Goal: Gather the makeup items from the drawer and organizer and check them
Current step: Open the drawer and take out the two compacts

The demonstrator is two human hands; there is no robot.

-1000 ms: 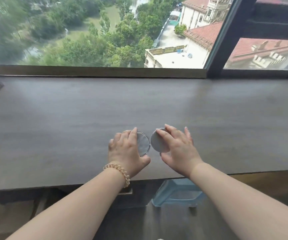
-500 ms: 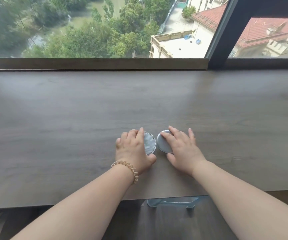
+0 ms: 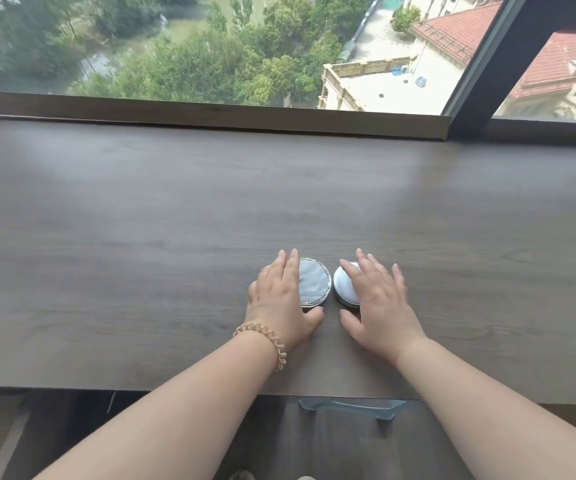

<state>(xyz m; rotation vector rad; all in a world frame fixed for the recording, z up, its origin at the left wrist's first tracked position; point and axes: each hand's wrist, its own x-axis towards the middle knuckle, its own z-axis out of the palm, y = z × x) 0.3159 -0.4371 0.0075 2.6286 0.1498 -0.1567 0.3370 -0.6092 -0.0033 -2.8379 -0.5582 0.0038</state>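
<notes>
Compacts sit side by side on the surface (image 3: 175,237). The left compact (image 3: 314,284) lies under the left grip (image 3: 279,299), the right compact (image 3: 345,284) under the right grip (image 3: 380,306). Both grips are flat and let go. A careless push could slide one off the front edge.

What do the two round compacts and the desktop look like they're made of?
Left compact: shiny silvery rim with bright glints, likely metal or chromed plastic. Its face is glossy and reflects pale light, possibly mirrored.
Right compact: smooth pale glossy top with a darker silvery edge; it could be plastic or metal, and the look leaves this open.
Desk: matte dark brown with a printed-looking grain, probably wood laminate or veneer.
</notes>
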